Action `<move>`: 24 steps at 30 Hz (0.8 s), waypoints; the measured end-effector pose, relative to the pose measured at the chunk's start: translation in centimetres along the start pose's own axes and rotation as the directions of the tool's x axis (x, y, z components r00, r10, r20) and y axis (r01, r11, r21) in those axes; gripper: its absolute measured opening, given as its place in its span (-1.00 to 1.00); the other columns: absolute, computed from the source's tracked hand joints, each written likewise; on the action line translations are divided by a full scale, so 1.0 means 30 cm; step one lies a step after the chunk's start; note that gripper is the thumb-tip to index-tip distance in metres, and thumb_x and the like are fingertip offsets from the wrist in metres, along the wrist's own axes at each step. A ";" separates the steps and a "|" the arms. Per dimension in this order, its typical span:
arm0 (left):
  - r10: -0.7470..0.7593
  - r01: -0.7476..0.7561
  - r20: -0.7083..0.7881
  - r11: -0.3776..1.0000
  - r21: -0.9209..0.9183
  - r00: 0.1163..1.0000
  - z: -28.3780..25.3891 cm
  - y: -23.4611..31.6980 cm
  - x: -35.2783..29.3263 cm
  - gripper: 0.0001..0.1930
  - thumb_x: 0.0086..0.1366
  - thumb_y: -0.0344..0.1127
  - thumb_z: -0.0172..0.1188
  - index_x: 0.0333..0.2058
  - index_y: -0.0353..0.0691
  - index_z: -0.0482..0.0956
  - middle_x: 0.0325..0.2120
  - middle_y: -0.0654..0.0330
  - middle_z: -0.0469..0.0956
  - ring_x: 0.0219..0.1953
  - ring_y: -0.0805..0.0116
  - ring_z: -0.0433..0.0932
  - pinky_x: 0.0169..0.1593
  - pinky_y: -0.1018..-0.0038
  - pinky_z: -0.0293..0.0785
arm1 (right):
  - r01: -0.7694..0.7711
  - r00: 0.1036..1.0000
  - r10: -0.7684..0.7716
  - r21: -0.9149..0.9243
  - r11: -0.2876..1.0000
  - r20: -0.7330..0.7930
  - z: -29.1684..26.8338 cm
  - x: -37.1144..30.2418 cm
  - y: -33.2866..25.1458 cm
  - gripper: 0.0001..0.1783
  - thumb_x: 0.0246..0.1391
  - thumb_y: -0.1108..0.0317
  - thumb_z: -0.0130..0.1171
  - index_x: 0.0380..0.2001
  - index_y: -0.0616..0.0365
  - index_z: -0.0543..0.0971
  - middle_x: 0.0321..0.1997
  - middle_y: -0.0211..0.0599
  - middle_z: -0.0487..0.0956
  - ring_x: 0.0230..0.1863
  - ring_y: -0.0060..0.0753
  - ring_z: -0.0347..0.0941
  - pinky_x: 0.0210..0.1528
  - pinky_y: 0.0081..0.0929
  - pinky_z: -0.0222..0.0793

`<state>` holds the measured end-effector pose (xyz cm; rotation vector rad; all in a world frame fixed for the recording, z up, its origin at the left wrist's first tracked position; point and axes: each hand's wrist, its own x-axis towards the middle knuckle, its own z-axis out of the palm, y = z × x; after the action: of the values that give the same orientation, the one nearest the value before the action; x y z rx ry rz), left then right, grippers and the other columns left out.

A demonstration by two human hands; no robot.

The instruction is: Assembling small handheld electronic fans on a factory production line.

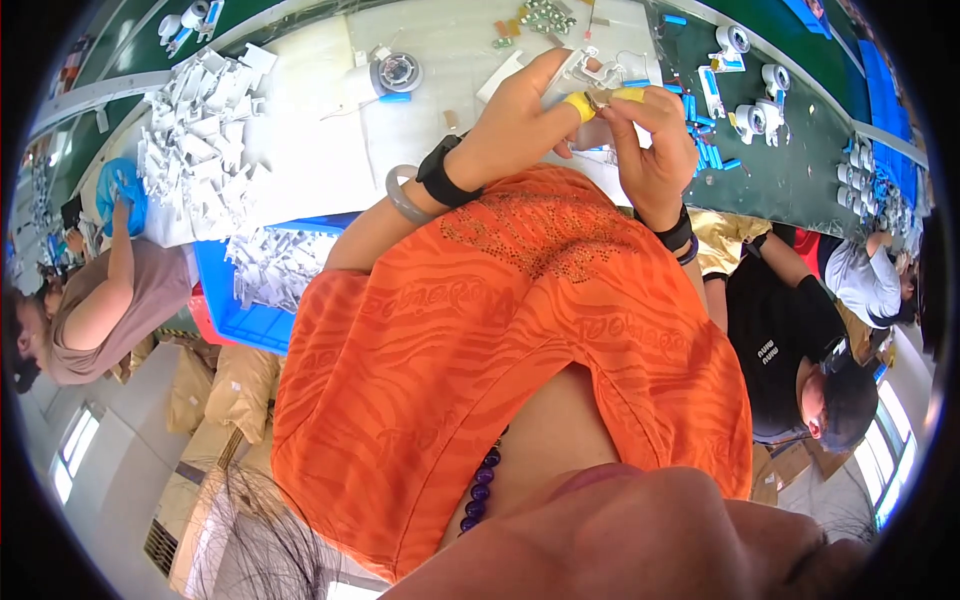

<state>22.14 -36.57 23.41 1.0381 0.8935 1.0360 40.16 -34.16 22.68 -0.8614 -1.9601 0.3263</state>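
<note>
My left hand [525,118] and my right hand [655,145] meet over the near edge of the table, both with yellow wrapping on fingers. Between their fingertips is a small brownish part [598,98], too small to name; both hands pinch at it. Just beyond my left fingers shows a white plastic housing [585,68]; whether they touch it I cannot tell. To the left on the white table covering sits a round white unit with a dark grille [397,72], a blue cylindrical cell [395,97] beside it.
White plastic pieces [205,135] are heaped at left, with more in a blue crate [260,325] below. Small green boards [548,18] lie at the far side. Blue cells [708,155] and white units [750,122] lie at right. Co-workers [790,320] sit on both sides.
</note>
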 end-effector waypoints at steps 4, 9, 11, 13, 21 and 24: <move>0.034 -0.035 0.017 0.998 0.059 0.999 0.000 -0.015 -0.006 -0.53 0.24 -0.51 -0.11 0.16 -0.24 0.29 -0.31 0.25 0.46 -0.38 0.55 0.46 -0.39 0.57 0.53 | -0.019 1.000 0.019 0.013 1.000 -0.012 -0.003 0.003 -0.011 -0.70 -0.27 0.57 0.39 -0.35 0.09 0.62 -0.37 -0.29 0.48 -0.31 -0.22 0.41 -0.26 -0.41 0.36; 0.081 -0.083 0.043 0.995 0.060 0.996 -0.002 -0.026 -0.008 -0.54 0.26 -0.50 -0.10 0.17 -0.23 0.28 -0.28 0.26 0.45 -0.36 0.56 0.45 -0.36 0.59 0.53 | -0.030 1.000 0.030 -0.005 1.000 0.002 -0.005 -0.005 -0.006 -0.69 -0.26 0.57 0.39 -0.34 0.07 0.64 -0.34 -0.29 0.46 -0.30 -0.22 0.40 -0.26 -0.43 0.34; 0.077 -0.081 0.067 0.995 0.065 0.995 -0.003 -0.025 -0.009 -0.55 0.29 -0.50 -0.07 0.17 -0.24 0.28 -0.27 0.26 0.45 -0.36 0.57 0.45 -0.36 0.59 0.53 | -0.034 0.999 0.034 -0.006 0.999 0.000 -0.006 -0.006 -0.007 -0.69 -0.26 0.57 0.39 -0.34 0.07 0.64 -0.34 -0.29 0.45 -0.30 -0.22 0.40 -0.26 -0.42 0.34; 0.068 -0.073 0.067 0.995 0.066 0.995 0.000 -0.021 -0.010 -0.56 0.29 -0.49 -0.06 0.17 -0.25 0.28 -0.27 0.26 0.45 -0.36 0.57 0.44 -0.36 0.59 0.53 | -0.040 0.999 0.040 -0.007 0.999 0.002 -0.005 -0.005 -0.010 -0.70 -0.27 0.56 0.39 -0.35 0.07 0.64 -0.34 -0.27 0.46 -0.29 -0.21 0.40 -0.24 -0.41 0.35; 0.078 -0.078 0.114 0.997 -0.006 0.990 -0.014 -0.059 -0.003 -0.58 0.33 -0.43 -0.05 0.17 -0.29 0.28 -0.28 0.24 0.46 -0.38 0.59 0.43 -0.43 0.62 0.47 | -0.032 0.999 0.032 -0.045 0.998 -0.013 0.002 -0.011 -0.002 -0.70 -0.28 0.56 0.40 -0.37 0.06 0.64 -0.34 -0.24 0.47 -0.28 -0.16 0.42 -0.21 -0.36 0.35; 0.281 -0.290 0.074 0.944 0.158 0.957 -0.003 -0.072 0.003 -0.59 0.38 -0.33 -0.01 0.17 -0.29 0.29 -0.36 0.27 0.45 -0.45 0.61 0.41 -0.49 0.65 0.40 | -0.003 1.000 0.003 -0.058 0.998 0.002 0.000 -0.005 0.002 -0.70 -0.28 0.56 0.40 -0.37 0.06 0.63 -0.34 -0.23 0.48 -0.28 -0.15 0.42 -0.21 -0.35 0.35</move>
<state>22.60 -36.82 21.31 1.3598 0.8138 1.1842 40.22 -34.23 22.55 -0.9022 -1.9791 0.2734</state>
